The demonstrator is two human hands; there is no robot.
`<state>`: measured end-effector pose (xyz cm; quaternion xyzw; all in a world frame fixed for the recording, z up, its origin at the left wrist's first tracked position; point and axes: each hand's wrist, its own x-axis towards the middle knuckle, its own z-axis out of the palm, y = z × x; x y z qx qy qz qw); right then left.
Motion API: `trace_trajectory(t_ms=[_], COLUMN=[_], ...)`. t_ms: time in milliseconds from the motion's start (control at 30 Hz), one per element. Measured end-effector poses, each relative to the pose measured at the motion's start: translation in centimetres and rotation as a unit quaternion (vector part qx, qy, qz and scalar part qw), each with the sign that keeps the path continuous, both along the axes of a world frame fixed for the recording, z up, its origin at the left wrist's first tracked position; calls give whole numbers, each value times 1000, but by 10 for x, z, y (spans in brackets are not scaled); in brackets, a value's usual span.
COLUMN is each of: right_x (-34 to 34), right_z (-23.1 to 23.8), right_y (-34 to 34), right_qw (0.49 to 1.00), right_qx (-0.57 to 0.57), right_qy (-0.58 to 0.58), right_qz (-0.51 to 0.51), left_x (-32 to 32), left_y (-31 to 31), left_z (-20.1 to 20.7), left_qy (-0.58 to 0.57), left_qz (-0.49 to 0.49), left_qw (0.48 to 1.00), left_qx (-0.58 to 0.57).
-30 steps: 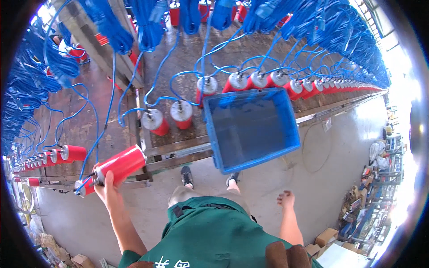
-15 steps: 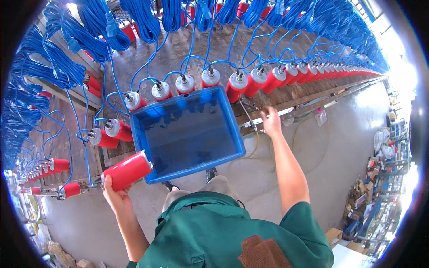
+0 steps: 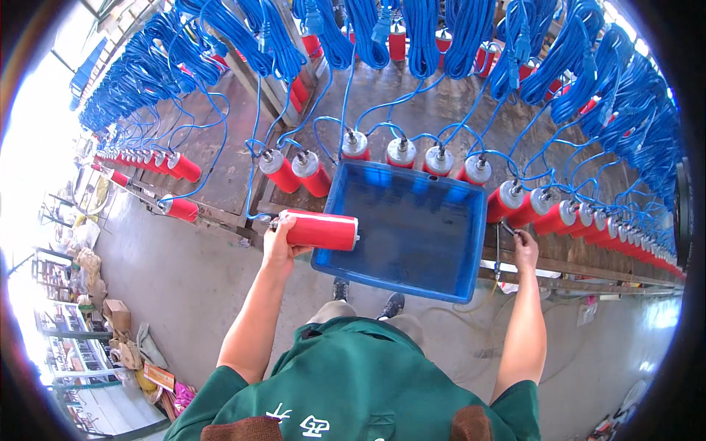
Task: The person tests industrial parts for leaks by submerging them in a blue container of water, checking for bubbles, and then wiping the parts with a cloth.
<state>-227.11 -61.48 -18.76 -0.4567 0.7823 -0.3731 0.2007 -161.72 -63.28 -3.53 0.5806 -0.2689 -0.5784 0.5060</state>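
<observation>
My left hand [image 3: 277,246] is closed round one end of a red cylinder [image 3: 321,230], which lies nearly level over the left rim of a blue tub [image 3: 474,220]. A blue cable meets the cylinder's end beside my fingers. Dark, reflecting liquid appears to stand in the tub. To the tub's right, my right hand [image 3: 526,252] has its fingers closed on the upper end of a slim metal tool [image 3: 498,246] at the bench edge. A thin yellowish hose hangs below this tool; its exact kind is hard to make out.
Red cylinders with silver caps [image 3: 507,197] line the wooden bench [image 3: 323,95] behind and beside the tub. Coiled blue cables [image 3: 423,37] hang above them. Boxes and bags [image 3: 121,316] stand along the left. The grey floor [image 3: 198,287] shows below the bench.
My view has turned left. The red cylinder has come closer to the tub and now overlaps its rim. My right hand has gone from open beside the tool to closed on it.
</observation>
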Motion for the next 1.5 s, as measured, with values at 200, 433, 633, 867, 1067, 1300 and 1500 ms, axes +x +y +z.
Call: trace_trajectory(t_ms=[200, 433, 633, 867, 1067, 1300, 1500], right_x=[38, 229, 337, 369, 368, 361, 361], right_z=[127, 202, 164, 165, 168, 162, 180], right_y=[29, 65, 39, 23, 13, 4, -2], right_qw=[986, 944, 907, 906, 914, 912, 922], right_qx=[-61, -103, -91, -123, -112, -103, -28], right_qy=[146, -278, -370, -374, -344, -339, -354], right_qz=[-50, 142, 178, 156, 186, 206, 157], left_x=[3, 12, 20, 24, 22, 22, 25], left_y=[-7, -7, -15, -18, -20, -23, -23], left_z=[1, -4, -14, -14, -12, -13, -17], left_qy=[65, 128, 146, 156, 158, 159, 167], left_qz=[-32, -65, -83, -96, -96, -100, -87], left_qw=[997, 989, 985, 981, 981, 980, 980], left_qx=[25, 26, 48, 57, 55, 61, 60])
